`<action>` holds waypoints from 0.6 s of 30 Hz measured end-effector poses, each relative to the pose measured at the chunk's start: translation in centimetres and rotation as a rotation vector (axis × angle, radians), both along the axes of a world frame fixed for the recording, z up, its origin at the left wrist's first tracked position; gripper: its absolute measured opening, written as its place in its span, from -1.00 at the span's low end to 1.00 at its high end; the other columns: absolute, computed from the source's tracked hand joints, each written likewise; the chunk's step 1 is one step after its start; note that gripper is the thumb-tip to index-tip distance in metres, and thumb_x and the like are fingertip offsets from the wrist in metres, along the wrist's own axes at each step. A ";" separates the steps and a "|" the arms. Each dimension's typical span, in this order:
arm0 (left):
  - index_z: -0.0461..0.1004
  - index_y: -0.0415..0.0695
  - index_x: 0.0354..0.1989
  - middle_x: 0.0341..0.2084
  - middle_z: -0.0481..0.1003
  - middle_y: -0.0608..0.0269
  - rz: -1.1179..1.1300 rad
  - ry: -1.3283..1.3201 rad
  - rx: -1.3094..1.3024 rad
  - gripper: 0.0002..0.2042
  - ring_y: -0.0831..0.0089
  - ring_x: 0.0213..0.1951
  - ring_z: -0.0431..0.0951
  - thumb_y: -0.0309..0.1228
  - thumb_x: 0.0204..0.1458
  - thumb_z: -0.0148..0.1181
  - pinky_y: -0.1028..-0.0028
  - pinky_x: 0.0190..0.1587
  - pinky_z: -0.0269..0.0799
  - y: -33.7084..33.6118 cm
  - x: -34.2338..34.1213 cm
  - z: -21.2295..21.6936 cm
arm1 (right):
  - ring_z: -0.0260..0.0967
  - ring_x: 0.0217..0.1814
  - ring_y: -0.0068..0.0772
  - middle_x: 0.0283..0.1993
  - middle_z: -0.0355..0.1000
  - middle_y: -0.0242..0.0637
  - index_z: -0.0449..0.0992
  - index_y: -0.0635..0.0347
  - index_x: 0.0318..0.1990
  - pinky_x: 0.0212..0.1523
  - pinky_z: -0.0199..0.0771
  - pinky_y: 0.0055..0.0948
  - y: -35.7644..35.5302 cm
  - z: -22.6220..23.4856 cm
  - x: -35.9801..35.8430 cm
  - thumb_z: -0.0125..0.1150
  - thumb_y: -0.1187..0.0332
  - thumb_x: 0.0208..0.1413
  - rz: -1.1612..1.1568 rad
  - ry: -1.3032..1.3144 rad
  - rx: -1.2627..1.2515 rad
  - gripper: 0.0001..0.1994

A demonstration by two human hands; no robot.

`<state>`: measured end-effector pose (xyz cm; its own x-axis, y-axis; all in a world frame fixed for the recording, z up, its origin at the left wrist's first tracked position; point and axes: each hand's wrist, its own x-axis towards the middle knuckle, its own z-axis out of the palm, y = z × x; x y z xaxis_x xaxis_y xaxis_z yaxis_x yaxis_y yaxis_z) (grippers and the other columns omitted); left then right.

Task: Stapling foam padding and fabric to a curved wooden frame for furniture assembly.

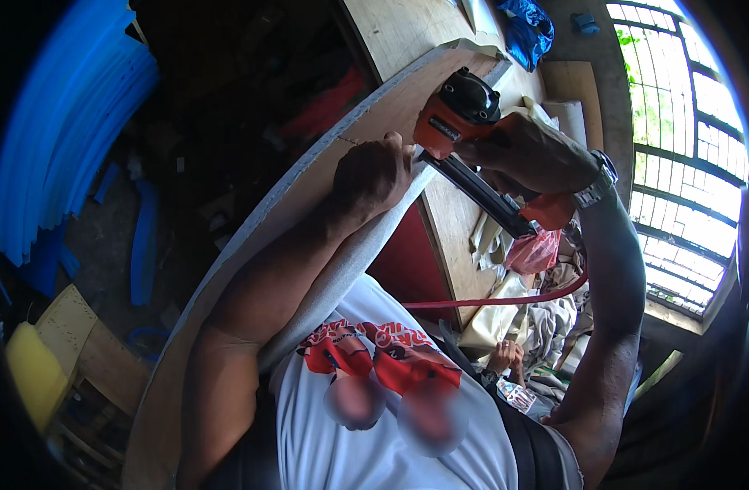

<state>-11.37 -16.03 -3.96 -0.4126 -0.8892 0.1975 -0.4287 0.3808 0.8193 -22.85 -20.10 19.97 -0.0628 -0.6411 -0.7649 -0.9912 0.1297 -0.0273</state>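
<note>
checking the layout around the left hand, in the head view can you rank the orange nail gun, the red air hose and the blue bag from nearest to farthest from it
1. Orange nail gun: just right of the left hand, its nose beside the knuckles.
2. Red air hose: lower right, running below the workbench edge.
3. Blue bag: farthest, at the top of the picture on the far end of the workbench.

A wooden workbench (460,220) carries cloth scraps (487,237) and a curved panel (309,188).

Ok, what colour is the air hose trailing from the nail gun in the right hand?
Red hose, running from the orange-and-black nail gun; head view.
</note>
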 end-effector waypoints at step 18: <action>0.34 -0.23 -0.34 -0.70 0.45 0.01 0.051 0.195 0.019 -0.82 0.06 -0.56 0.61 -0.36 0.24 0.07 0.27 -0.52 0.52 -1.0 -1.1 -1.0 | 0.43 -0.67 -0.61 -0.66 0.45 -0.45 0.62 0.19 -0.26 -0.59 0.46 -0.54 3.7 0.1 -3.7 0.09 -0.25 0.22 -0.172 -0.140 -0.044 -0.42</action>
